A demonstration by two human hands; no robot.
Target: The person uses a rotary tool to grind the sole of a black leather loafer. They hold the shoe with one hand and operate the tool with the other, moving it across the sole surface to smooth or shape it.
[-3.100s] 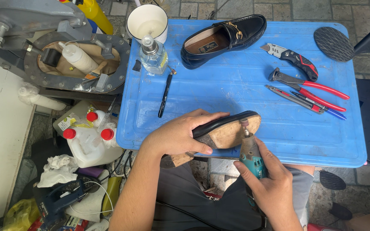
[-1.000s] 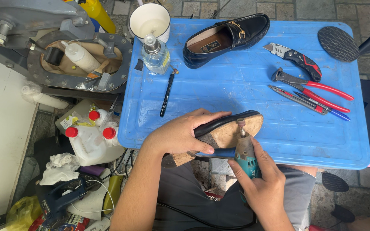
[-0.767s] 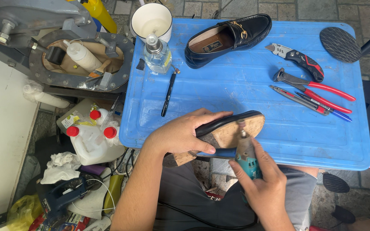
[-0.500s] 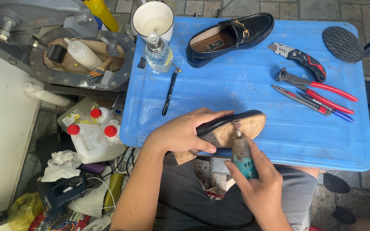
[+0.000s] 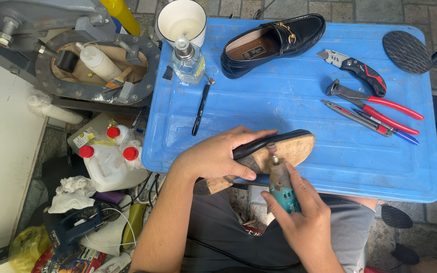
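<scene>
Since the earlier frames the right hand [image 5: 307, 222] has drawn the small teal rotary tool [image 5: 281, 184] slightly back toward the heel end of the sole, while the left hand [image 5: 218, 155] keeps the same clamp on the shoe. That upturned shoe [image 5: 279, 147] sits low in the middle of the frame, at the near edge of the blue table [image 5: 289, 96]; its tan sole faces up, worn and scuffed, rimmed by black leather along the far side. The left hand is wrapped tight around its waist, thumb underneath, fingers over the top; the right hand is closed around the tool's body, whose tip touches the sole just beside the left fingertips. The heel end is largely hidden under the left palm, and the tool's bit is too small to make out. A black cord trails down over the lap and leaves the frame at the bottom. At upper centre lies a second black loafer [image 5: 274, 43], upright, with a clear bottle [image 5: 187, 61] and white cup [image 5: 182, 20] to its left and a black pen [image 5: 201, 107] below them. At the right lie a utility knife [image 5: 357, 71], red-handled pliers [image 5: 375, 101] and pens [image 5: 375, 124]. The middle of the table stays bare, giving room above the shoe; its left edge borders jugs [image 5: 108, 159] and clutter.
</scene>
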